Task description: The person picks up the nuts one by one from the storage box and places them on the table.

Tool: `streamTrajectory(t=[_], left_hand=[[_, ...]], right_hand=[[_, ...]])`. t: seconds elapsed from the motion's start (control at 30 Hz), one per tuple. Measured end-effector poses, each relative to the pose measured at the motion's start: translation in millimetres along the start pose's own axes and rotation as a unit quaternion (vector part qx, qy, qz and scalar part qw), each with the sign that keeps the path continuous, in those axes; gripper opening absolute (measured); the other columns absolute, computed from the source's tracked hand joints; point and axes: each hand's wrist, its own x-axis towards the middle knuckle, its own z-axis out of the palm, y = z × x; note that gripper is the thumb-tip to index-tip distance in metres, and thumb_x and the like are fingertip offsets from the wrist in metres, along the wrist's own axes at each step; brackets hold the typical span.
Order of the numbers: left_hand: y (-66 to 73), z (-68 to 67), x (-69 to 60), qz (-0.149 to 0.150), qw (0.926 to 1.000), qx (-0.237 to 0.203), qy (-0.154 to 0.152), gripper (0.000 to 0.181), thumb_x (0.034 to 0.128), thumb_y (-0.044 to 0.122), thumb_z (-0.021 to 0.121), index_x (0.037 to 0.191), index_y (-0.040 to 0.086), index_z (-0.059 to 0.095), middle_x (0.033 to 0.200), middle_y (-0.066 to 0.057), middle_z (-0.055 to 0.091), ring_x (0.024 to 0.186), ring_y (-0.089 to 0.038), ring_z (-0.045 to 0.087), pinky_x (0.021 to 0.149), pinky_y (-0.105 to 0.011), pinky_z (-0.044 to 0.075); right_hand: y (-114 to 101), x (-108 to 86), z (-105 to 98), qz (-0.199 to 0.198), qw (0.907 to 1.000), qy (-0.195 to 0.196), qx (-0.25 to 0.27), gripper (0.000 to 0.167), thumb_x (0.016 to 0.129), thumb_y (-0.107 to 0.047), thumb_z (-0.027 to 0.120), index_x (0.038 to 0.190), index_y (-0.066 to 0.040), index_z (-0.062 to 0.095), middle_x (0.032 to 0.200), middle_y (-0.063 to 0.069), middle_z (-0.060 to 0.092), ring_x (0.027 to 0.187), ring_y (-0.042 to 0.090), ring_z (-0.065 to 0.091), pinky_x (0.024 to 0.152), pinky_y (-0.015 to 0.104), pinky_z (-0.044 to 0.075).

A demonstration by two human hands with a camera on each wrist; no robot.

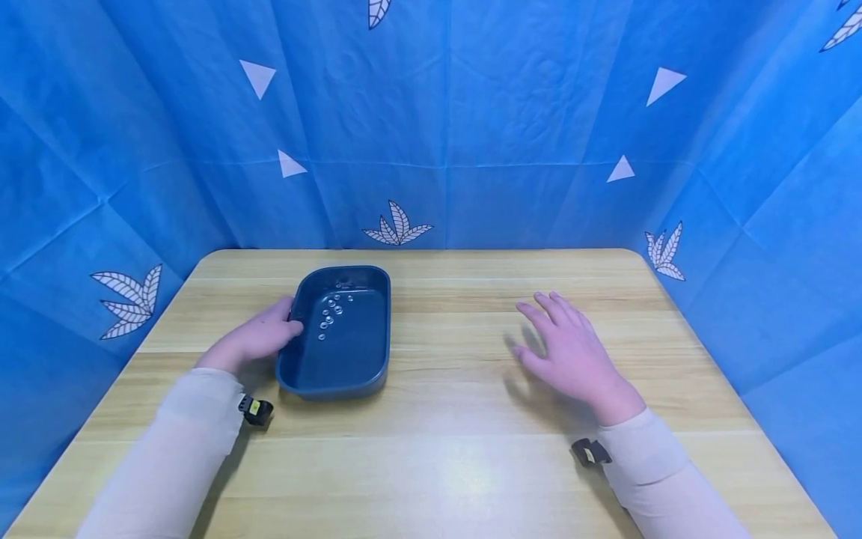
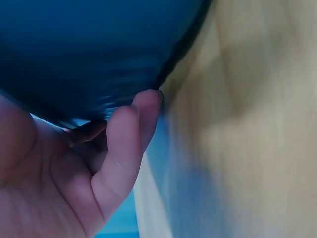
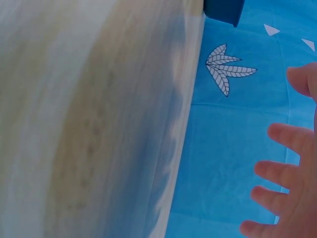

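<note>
Pale sleeves (image 1: 155,457) lie nearest the camera, one to the near left of the dark blue tray (image 1: 355,348), the other well off to its near right. That tray stands at the person's left hand (image 1: 259,333), which grips its left wall, thumb over the rim and fingers curled against the outside. Small shiny pieces (image 1: 329,320) lie on the tray's floor, scattered loosely from the middle of its left half towards its far end. Well to the right of the tray, the right hand (image 1: 572,359) holds nothing, its fingers spread above the wooden table (image 1: 458,419). Beyond the tray hangs a blue curtain (image 1: 444,112). Whether the tray's base sits flat or is slightly raised is hard to judge, since the left wrist view is blurred. A steady hold seems to matter most: with only one side gripped, the tray's right wall could dip, and the loose pieces would probably slide. Keeping the thumb firm on the rim, the fingers well under the wall and any movement slow should serve best; the free hand could steady the tray's opposite wall if it wavers.
</note>
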Motion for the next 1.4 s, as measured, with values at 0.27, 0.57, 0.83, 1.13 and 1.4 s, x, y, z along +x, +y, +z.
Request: streamTrajectory(t=[0.27, 0.57, 0.83, 1.13, 1.4], left_hand=[[10.5, 20.7, 0.5, 0.022, 0.9994, -0.023, -0.011, 0.058, 0.1046, 0.014, 0.037, 0.154, -0.008, 0.017, 0.153, -0.032, 0.032, 0.138, -0.045, 0.036, 0.112, -0.065, 0.028], [26.3, 41.7, 1.0, 0.018, 0.9981, -0.056, -0.017, 0.051, 0.1035, 0.015, 0.041, 0.149, -0.005, 0.027, 0.125, -0.027, 0.054, 0.085, -0.03, 0.065, 0.066, -0.044, 0.057], [41.5, 61.0, 0.1, 0.019, 0.9963, -0.081, -0.024, 0.054, 0.1029, 0.017, 0.042, 0.151, -0.002, 0.027, 0.13, -0.027, 0.056, 0.093, -0.028, 0.068, 0.068, -0.041, 0.06], [56.9, 79.0, 0.9, 0.018, 0.9946, -0.097, -0.03, 0.058, 0.1001, 0.018, 0.047, 0.153, 0.003, 0.029, 0.126, -0.022, 0.059, 0.088, -0.028, 0.068, 0.067, -0.041, 0.06], [73.0, 89.9, 0.2, 0.019, 0.991, -0.127, -0.038, 0.059, 0.0988, 0.016, 0.049, 0.153, 0.003, 0.029, 0.119, -0.022, 0.061, 0.079, -0.028, 0.069, 0.065, -0.042, 0.06]], right_hand=[[-2.8, -0.7, 1.1, -0.004, 0.9999, -0.004, 0.01, 0.071, 0.094, -0.049, 0.064, 0.153, -0.015, 0.045, 0.159, 0.019, 0.034, 0.148, 0.043, 0.023, 0.114, 0.067, 0.022], [-5.9, 0.1, 0.9, -0.01, 0.9997, 0.0, 0.02, 0.069, 0.093, -0.049, 0.064, 0.152, -0.017, 0.046, 0.158, 0.019, 0.036, 0.147, 0.043, 0.024, 0.113, 0.066, 0.022], [-6.5, 1.1, 0.7, -0.008, 0.9996, -0.005, 0.025, 0.069, 0.093, -0.047, 0.066, 0.152, -0.018, 0.046, 0.159, 0.017, 0.035, 0.148, 0.042, 0.023, 0.113, 0.067, 0.022], [-10.2, 2.3, -0.9, -0.014, 0.9994, -0.011, 0.031, 0.068, 0.094, -0.045, 0.065, 0.153, -0.017, 0.045, 0.158, 0.019, 0.035, 0.147, 0.043, 0.024, 0.114, 0.067, 0.021], [-12.9, 3.6, -2.0, -0.02, 0.9992, -0.007, 0.033, 0.068, 0.093, -0.047, 0.065, 0.152, -0.018, 0.046, 0.157, 0.018, 0.037, 0.147, 0.043, 0.024, 0.114, 0.066, 0.022]])
